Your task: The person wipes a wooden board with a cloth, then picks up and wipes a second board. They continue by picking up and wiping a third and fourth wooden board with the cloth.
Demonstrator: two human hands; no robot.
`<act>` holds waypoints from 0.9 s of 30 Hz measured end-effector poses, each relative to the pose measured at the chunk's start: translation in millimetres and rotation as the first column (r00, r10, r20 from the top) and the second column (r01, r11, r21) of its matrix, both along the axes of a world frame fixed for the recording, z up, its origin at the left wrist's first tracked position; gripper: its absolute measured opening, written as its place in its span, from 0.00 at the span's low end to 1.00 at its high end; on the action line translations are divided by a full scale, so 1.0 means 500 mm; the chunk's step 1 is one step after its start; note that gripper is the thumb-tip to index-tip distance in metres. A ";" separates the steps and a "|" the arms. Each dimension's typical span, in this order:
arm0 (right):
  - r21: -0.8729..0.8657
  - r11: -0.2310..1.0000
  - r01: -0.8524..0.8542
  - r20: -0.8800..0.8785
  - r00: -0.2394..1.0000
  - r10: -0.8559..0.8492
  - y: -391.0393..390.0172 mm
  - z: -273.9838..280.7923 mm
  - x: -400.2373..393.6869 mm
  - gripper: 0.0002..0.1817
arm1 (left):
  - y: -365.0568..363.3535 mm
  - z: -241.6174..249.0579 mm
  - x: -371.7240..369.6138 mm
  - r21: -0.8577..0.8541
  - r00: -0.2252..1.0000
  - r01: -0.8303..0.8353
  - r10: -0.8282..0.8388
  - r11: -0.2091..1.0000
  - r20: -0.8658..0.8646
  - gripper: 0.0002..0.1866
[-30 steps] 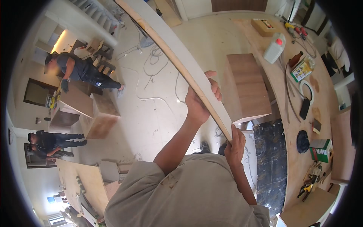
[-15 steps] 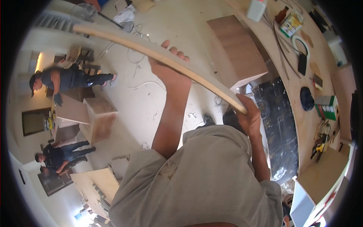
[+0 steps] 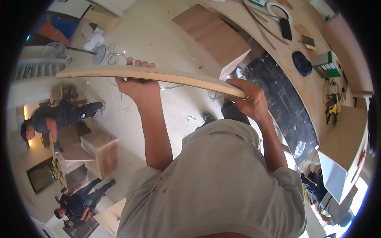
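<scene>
Curved board (image 3: 178, 79): up in our hands, joined to nothing we can see; how finished, we can't tell.
Left hand (image 3: 137, 90): clamped around the board's middle.
Right hand (image 3: 253, 101): clamped on its right end.
Workbench (image 3: 311, 88): right of the board.

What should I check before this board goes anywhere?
1. Left hand wrapped round the board, well in from both ends: ok.
2. Right hand gripping one end: ok.
3. Floor free of trip hazards: not ok, cables lie on it.
4. Worktable free for laying the board down: not ok, a green-and-white container and a yellow-and-black tool are on it.
5. Room between the board's far end and the co-worker in dark clothes: cannot tell, depth is unclear.
6. Board's underside sound: cannot tell, hidden.
</scene>
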State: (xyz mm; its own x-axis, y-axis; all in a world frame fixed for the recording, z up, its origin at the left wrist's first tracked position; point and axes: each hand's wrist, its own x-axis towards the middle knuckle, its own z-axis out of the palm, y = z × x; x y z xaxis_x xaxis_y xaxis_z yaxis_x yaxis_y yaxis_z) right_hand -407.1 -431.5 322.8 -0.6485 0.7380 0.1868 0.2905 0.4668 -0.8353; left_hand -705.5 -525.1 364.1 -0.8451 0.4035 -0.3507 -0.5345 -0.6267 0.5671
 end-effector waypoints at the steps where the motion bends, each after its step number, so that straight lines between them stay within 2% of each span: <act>1: -0.019 1.000 0.002 0.002 1.000 -0.002 -0.001 -0.002 0.002 0.22 | -0.001 -0.003 0.000 0.003 1.000 0.007 -0.007 1.000 -0.004 0.24; 6: -0.033 0.999 -0.003 -0.042 0.999 0.001 0.002 -0.011 0.002 0.21 | -0.004 -0.011 -0.017 0.024 0.999 0.037 -0.036 0.999 -0.021 0.22; 8: -0.106 0.994 0.003 0.032 0.999 0.001 0.007 -0.004 0.002 0.20 | 0.007 -0.013 -0.014 0.075 0.995 0.089 -0.086 0.993 -0.041 0.22; 9: -0.138 0.990 0.022 0.074 0.997 -0.012 0.011 0.002 0.006 0.20 | 0.016 -0.017 -0.005 0.045 0.989 0.085 -0.079 0.995 -0.124 0.23; 11: -0.393 0.919 -0.039 0.042 0.997 0.061 0.024 -0.004 0.014 0.17 | 0.037 -0.033 0.014 -0.017 0.954 0.071 -0.073 0.997 -0.290 0.24; 13: -0.579 0.816 0.014 0.155 0.984 0.093 0.034 -0.012 0.022 0.23 | 0.072 -0.075 0.008 -0.038 0.944 0.166 -0.170 0.985 -0.283 0.23; 14: -0.540 0.842 0.013 0.169 0.981 0.093 0.039 -0.027 0.031 0.25 | 0.085 -0.102 0.002 -0.057 0.937 0.200 -0.208 0.978 -0.282 0.23; 17: -0.466 0.885 -0.002 0.192 0.976 0.103 0.066 -0.078 0.058 0.30 | 0.143 -0.192 -0.021 -0.317 0.918 0.129 -0.234 0.940 -0.320 0.24; 18: -0.460 0.888 0.006 0.199 0.975 0.097 0.095 -0.089 0.080 0.31 | 0.159 -0.214 -0.024 -0.292 0.932 0.179 -0.257 0.939 -0.256 0.23; 19: -0.455 0.891 0.013 0.207 0.974 0.091 0.129 -0.102 0.105 0.33 | 0.176 -0.227 -0.017 -0.351 0.931 0.178 -0.273 0.919 -0.243 0.23; 22: -0.233 0.949 0.213 0.367 0.923 -0.117 0.311 -0.180 0.207 0.30 | 0.240 -0.270 0.001 -0.481 0.931 0.176 -0.305 0.859 -0.202 0.24; 25: -0.107 0.872 0.477 0.538 0.766 -0.353 0.530 -0.236 0.334 0.27 | 0.319 -0.416 -0.024 -0.529 0.924 0.186 -0.331 0.828 -0.193 0.24; 27: 0.099 0.897 0.430 0.343 0.832 -0.436 0.708 -0.402 0.480 0.28 | 0.367 -0.515 -0.051 -0.575 0.914 0.155 -0.337 0.803 -0.224 0.23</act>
State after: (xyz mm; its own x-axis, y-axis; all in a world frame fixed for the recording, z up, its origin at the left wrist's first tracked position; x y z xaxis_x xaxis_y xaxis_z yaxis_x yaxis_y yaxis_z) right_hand -167.2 -77.4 121.6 -0.2876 0.9574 0.0251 0.7356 0.2376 -0.6344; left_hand -731.2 -341.7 106.6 -0.8412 0.4368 -0.3188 -0.3743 -0.0449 0.9262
